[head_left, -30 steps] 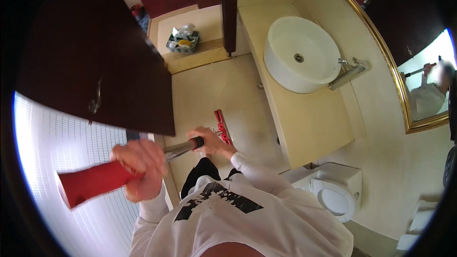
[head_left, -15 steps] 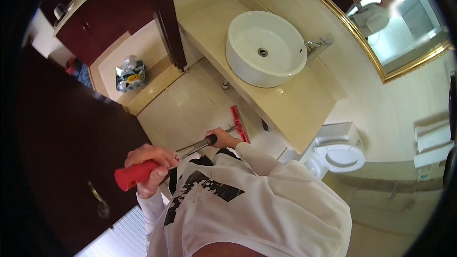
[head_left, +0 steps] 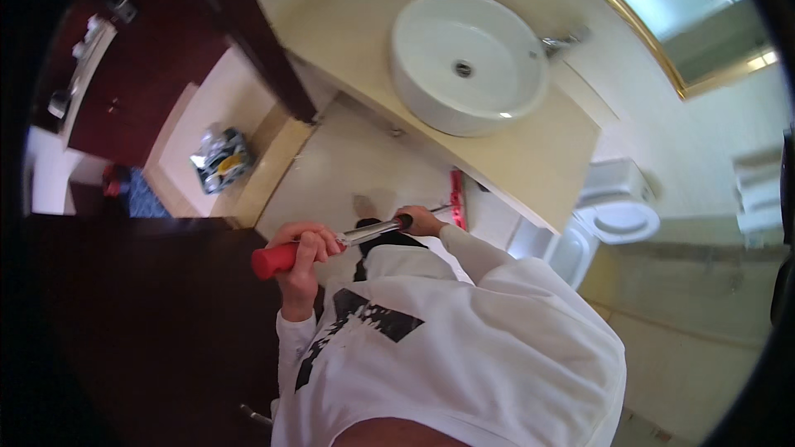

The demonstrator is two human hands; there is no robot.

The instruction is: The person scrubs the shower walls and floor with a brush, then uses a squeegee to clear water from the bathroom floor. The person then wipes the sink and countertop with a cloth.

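Note:
Slanting across my front is a mop [head_left: 364, 233] with a metal pole, a red grip end and a black collar. My left hand [head_left: 303, 258] is wrapped around the pole just beside the red grip. Farther along, my right hand [head_left: 423, 222] closes on the pole past the black collar, its fingers partly hidden. The narrow red mop head [head_left: 457, 199] rests on the floor [head_left: 339, 149] close to the front of the washbasin counter [head_left: 497, 161]. My white sleeves show behind both hands.
A white round basin [head_left: 468, 62] stands on the counter. To the right is a white toilet [head_left: 617, 215] with its lid up. A caddy of bottles [head_left: 222, 161] sits beyond the raised doorsill [head_left: 269, 170]. A dark door [head_left: 157, 306] fills the lower left.
Both hands and the mop have moved to the right, and the red head now lies nearer the toilet under the counter edge. My view has shifted too.

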